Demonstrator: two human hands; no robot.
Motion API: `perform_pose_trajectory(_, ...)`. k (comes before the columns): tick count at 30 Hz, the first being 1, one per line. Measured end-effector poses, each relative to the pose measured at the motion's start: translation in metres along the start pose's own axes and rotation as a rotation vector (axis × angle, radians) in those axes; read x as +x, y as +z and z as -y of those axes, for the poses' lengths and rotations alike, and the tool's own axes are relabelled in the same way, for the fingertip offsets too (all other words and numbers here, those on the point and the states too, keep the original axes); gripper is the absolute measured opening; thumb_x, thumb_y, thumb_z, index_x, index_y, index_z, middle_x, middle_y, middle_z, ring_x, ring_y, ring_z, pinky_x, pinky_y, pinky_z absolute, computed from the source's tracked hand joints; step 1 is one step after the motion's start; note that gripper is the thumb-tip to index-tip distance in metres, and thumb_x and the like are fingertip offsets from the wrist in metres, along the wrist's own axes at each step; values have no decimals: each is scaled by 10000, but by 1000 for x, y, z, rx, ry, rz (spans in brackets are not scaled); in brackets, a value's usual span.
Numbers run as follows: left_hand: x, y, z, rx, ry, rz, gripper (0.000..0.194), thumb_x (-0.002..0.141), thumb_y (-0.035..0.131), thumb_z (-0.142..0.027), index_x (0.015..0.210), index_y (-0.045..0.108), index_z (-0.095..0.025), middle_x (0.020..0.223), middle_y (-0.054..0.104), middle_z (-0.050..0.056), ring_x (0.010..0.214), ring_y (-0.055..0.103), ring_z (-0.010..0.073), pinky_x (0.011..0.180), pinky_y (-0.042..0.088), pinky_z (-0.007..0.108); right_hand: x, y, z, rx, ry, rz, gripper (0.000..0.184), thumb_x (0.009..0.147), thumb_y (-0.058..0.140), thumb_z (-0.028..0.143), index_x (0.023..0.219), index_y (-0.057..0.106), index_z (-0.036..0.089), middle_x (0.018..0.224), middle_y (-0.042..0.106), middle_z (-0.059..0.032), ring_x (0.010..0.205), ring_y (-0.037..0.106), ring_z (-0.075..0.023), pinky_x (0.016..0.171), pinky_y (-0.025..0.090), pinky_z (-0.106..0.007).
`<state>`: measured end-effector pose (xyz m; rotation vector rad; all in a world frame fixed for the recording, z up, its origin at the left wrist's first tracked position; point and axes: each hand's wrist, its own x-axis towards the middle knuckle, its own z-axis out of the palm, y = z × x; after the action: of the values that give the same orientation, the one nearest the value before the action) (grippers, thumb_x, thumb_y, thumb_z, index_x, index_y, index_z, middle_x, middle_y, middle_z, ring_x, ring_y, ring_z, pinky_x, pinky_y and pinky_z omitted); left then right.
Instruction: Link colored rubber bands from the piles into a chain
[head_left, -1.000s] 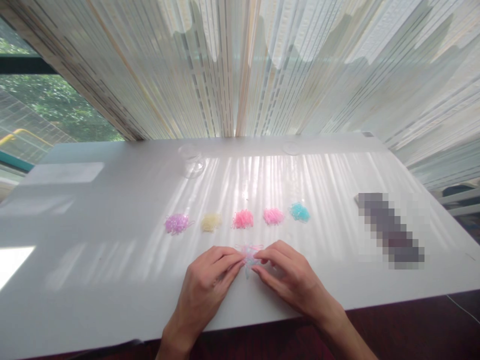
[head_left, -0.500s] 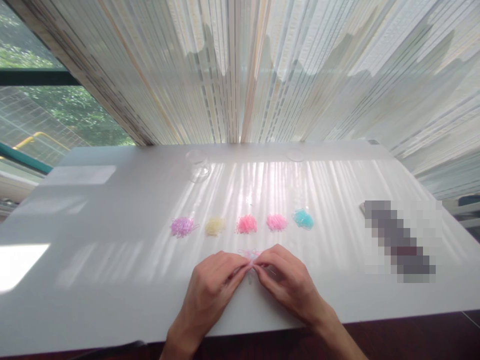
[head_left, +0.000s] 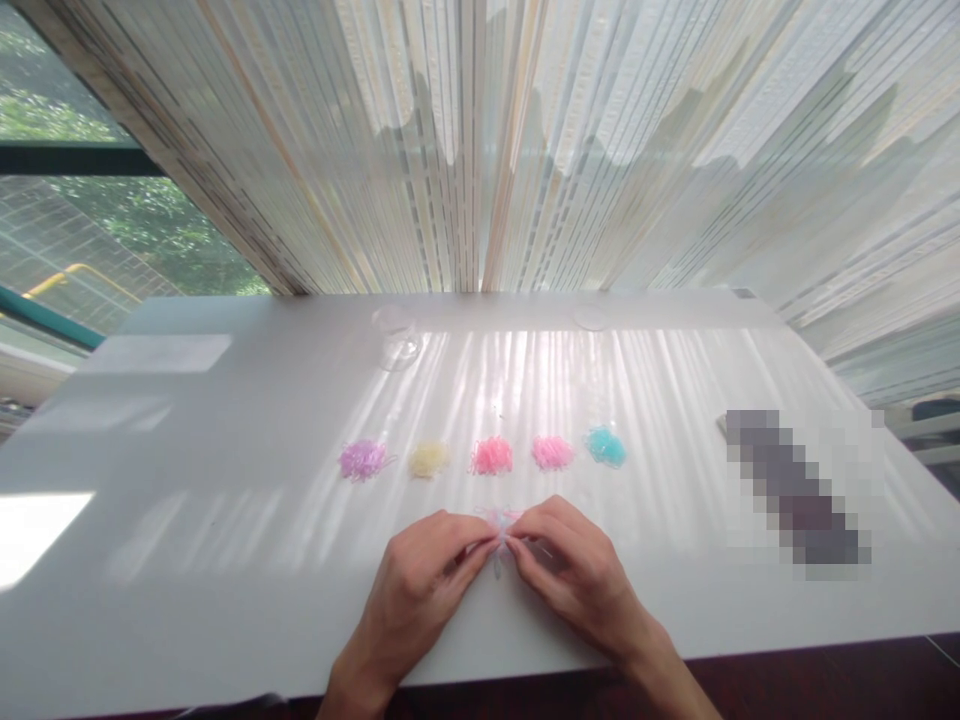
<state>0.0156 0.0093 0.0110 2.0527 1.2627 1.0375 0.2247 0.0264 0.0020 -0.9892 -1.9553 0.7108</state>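
Observation:
My left hand (head_left: 420,575) and my right hand (head_left: 577,565) meet near the front middle of the white table, thumbs and forefingers pinched with the tips almost touching. Between them are small thin elastic bands (head_left: 496,516), pale pink and bluish, partly hidden by the fingers. Just beyond lies a row of sorted band piles: purple (head_left: 363,459), pale yellow (head_left: 428,460), coral red (head_left: 492,456), pink (head_left: 553,453) and turquoise (head_left: 605,446). Exactly how many bands each hand grips is too small to tell.
On the white table (head_left: 225,600), a clear round container (head_left: 400,348) stands at the back, and a clear disc (head_left: 591,318) lies further right. A pixelated dark long object (head_left: 795,490) lies at the right. A striped curtain (head_left: 480,150) hangs behind the far edge.
Both hands stay pinched in nearly the same place, with the fingertips shifted slightly. The whole view has moved a little, so the table sits slightly lower.

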Motion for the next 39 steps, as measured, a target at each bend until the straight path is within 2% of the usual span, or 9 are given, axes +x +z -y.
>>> perform_pose_trajectory(9,-5,-1,3,12,-23,-56,109,986,656,-152,1049,704,-228,904,763,-7,778,706,129,768,554,230,0,0,-3,-42,18,-10,96,966,634,136,1003,662,219,867,686,-20,799,649,-153,715,540,-266)
perform_pose_trajectory(15,-7,-3,5,17,-33,-90,98,985,657,-164,1038,715,-223,897,766,-8,720,694,121,698,548,226,2,-1,1,-68,47,-44,101,958,635,130,987,661,223,845,678,-12,762,646,-146,685,546,-259)
perform_pose_trajectory(22,-4,-3,1,24,-43,-69,90,998,651,-201,1043,727,-218,898,769,3,705,684,120,687,545,227,5,-2,4,-63,62,-88,111,951,654,121,986,683,222,831,692,-4,745,652,-138,683,554,-253)
perform_pose_trajectory(26,-4,3,-1,51,-24,-65,155,1003,654,-245,1138,718,-204,822,746,-1,633,632,118,654,539,239,5,-2,4,-28,35,-82,134,951,658,110,1014,700,221,857,708,-16,778,672,-143,696,570,-249)
perform_pose_trajectory(30,-4,7,-1,45,-42,-60,260,1007,648,-258,1257,679,-196,830,740,0,616,611,115,654,546,246,3,-3,2,4,29,-72,156,948,668,104,1035,718,224,879,716,-25,804,688,-145,714,582,-244)
perform_pose_trajectory(39,0,5,-5,-10,-58,-52,85,997,661,-232,1057,720,-218,860,754,-7,643,637,111,654,535,236,4,-3,3,11,14,-70,177,944,665,95,1047,720,228,881,729,-30,803,697,-150,709,595,-248)
